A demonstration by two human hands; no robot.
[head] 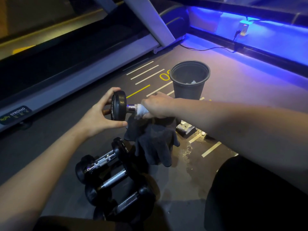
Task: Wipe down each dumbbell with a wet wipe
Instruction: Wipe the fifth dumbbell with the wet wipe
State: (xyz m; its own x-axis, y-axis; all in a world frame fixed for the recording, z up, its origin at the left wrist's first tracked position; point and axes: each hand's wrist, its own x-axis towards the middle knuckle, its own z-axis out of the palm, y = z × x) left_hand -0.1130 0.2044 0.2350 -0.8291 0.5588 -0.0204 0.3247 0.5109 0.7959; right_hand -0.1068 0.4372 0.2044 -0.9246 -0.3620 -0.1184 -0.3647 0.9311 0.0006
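2 hands: left grip (101,112) clasps round rubber dumbbell (118,105) head; right grip (158,106) wraps white wipe (141,110) around knurled handle.

A black plastic bin (189,88) stands upright on the dark gym floor (250,84), over painted white and yellow floor markings (145,72), with pale scraps lying inside it. A treadmill (80,52) runs along the left, its side rail bearing a "STRONG" label (15,115). A blue light strip (266,25) lines the far wall, where a cable (208,49) leads to a wall socket (243,29); wet patches (188,152) glisten on the floor.
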